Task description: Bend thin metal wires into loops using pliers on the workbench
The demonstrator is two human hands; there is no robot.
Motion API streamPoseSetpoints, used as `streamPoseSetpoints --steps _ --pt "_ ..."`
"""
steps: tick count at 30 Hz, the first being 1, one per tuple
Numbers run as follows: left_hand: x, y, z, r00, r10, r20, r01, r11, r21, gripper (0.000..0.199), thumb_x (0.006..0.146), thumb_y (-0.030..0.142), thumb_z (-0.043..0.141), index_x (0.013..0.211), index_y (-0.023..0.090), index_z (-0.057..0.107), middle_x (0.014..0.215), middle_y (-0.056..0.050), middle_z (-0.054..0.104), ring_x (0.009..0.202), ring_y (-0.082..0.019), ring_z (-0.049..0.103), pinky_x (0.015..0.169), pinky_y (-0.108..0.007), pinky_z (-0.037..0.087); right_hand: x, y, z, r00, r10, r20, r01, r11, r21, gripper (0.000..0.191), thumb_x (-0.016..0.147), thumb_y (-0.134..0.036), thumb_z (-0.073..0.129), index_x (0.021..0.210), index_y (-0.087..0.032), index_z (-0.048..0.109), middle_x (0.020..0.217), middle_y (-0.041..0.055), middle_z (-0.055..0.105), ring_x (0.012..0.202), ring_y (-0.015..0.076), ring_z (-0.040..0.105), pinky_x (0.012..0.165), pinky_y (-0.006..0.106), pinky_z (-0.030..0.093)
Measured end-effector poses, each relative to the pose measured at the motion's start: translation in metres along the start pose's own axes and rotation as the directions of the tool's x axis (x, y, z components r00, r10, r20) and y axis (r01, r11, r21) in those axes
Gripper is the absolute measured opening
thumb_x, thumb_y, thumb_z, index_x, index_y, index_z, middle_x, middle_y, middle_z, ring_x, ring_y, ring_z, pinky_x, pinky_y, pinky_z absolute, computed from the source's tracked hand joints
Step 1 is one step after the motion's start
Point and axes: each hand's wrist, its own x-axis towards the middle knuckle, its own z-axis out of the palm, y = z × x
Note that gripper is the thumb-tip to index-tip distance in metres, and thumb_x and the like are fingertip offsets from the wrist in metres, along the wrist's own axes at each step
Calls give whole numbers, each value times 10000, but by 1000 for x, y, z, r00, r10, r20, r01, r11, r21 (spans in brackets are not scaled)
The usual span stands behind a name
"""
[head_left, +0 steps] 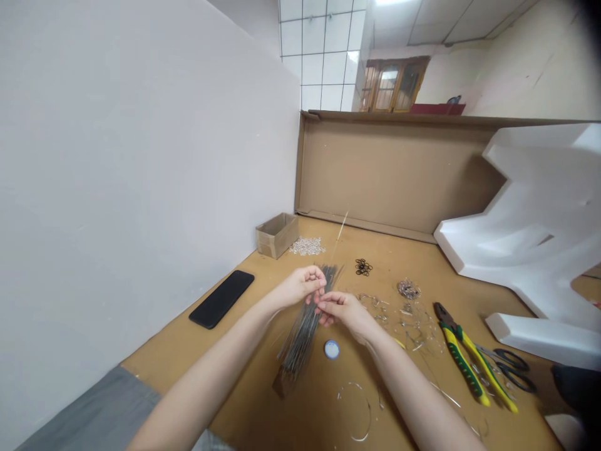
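My left hand [307, 283] is closed in a pinch over the upper part of a bundle of thin grey wires [300, 341]. A thin pale wire [342, 227] rises away from its fingertips, in line with them. Almost touching it, my right hand [345, 313] is pinched too, thumb against fingers; whatever is between them is too small to make out. The bundle lies lengthwise under both hands, its middle partly covered by them. A small round blue-and-white disc [331, 349] lies just below my right hand.
Left stand a small cardboard box [272, 243], silvery bits [307, 245] and a black phone [222, 299]. Right lie black rings [363, 267], coiled wire pieces [408, 289], green-yellow pliers [462, 357], scissors [511, 369] and white foam [530, 207]. A cardboard panel [389, 169] stands behind.
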Motion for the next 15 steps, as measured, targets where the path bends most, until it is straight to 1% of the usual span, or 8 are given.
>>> streamPoseSetpoints --steps 4,6,7,8,9,10,11,15 --pt "10 10 -1 1000 19 13 -20 998 64 206 764 332 519 780 135 459 632 2 570 487 -79 531 415 -176 386 0 -4 -2 999 -31 -10 31 999 30 277 640 -364 675 766 -147 560 701 10 631 541 93 582 520 216 445" --pt "15 10 -12 1000 -14 10 11 971 238 223 803 347 458 817 127 490 734 -44 617 583 -101 581 479 -193 429 1 -5 -4 998 -65 -26 65 998 2 265 657 -371 658 754 -156 535 682 3 631 535 96 583 512 218 442" --pt "18 8 -20 999 -48 -17 51 925 376 250 827 355 413 838 126 511 801 -66 633 650 -115 600 524 -202 445 1 -6 -5 996 -84 -44 83 996 -16 267 660 -378 652 746 -160 525 663 -3 626 524 95 579 505 219 440" --pt "21 4 -28 993 -92 -77 119 827 549 275 847 353 372 857 131 534 846 -76 642 703 -122 608 567 -208 452 2 -7 -6 993 -102 -66 100 994 -33 272 660 -387 649 741 -163 518 643 -8 620 512 94 573 498 219 437" --pt "23 -2 -37 971 -148 -186 238 644 727 288 855 351 351 853 150 557 848 -67 650 736 -126 611 611 -213 453 2 -8 -8 989 -115 -89 111 993 -48 278 657 -395 648 736 -165 515 629 -12 615 500 91 567 491 219 434" --pt "25 -9 -45 951 -171 -258 309 555 772 273 835 333 394 811 135 581 847 -99 652 776 -162 612 649 -242 450 2 -10 -10 986 -126 -113 120 991 -59 284 653 -402 649 734 -165 515 622 -13 612 493 89 562 485 217 432" --pt "27 -16 -52 935 -183 -302 353 500 791 239 801 311 453 769 121 594 868 -134 648 831 -200 605 684 -267 444 3 -11 -12 982 -135 -133 127 990 -66 289 649 -407 650 732 -165 515 622 -13 610 489 87 558 481 216 430" --pt "34 -48 -67 877 -241 -415 476 319 820 163 693 254 578 764 115 625 942 -189 633 925 -274 578 744 -310 428 1 -17 -21 973 -157 -172 147 987 -68 300 639 -407 663 730 -160 520 637 -1 616 498 88 559 484 218 435"
